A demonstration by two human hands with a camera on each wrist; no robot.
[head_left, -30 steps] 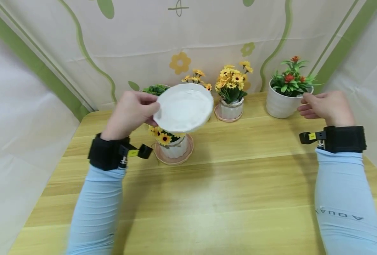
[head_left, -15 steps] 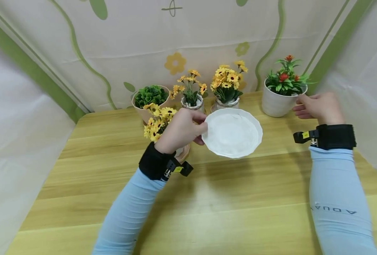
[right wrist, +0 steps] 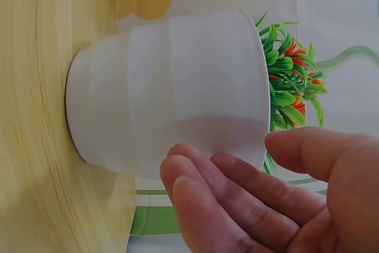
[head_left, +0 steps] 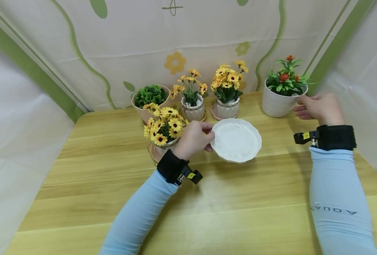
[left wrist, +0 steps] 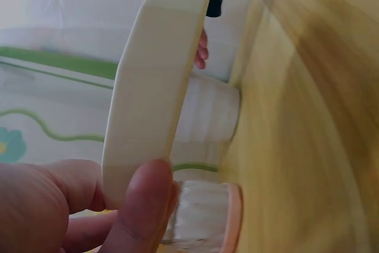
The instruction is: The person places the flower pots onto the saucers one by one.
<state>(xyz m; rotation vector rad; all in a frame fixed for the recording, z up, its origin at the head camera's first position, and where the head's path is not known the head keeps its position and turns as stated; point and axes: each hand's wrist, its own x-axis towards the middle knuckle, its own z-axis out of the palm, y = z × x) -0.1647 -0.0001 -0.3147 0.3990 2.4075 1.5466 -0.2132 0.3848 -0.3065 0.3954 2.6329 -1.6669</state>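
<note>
My left hand pinches the near-left rim of a white many-sided saucer, thumb on one face and fingers on the other. In the left wrist view the saucer is seen edge-on, held above the wooden table. At the right, my right hand is beside a white ribbed flowerpot with red-flowered green leaves. The right wrist view shows the thumb at the pot's rim and the other fingers loosely bent near its side. Whether they touch it, I cannot tell.
Along the back stand a pot of yellow flowers on a pink saucer, another yellow-flowered pot, and a pink pot with green leaves. Yellow flowers in a further pot stand just left of my left hand. A curtain hangs behind the table.
My left hand has carried the saucer rightward from above the left flowers, then lowered it toward the table in front of the back pots. My right hand has stayed by the white pot.
</note>
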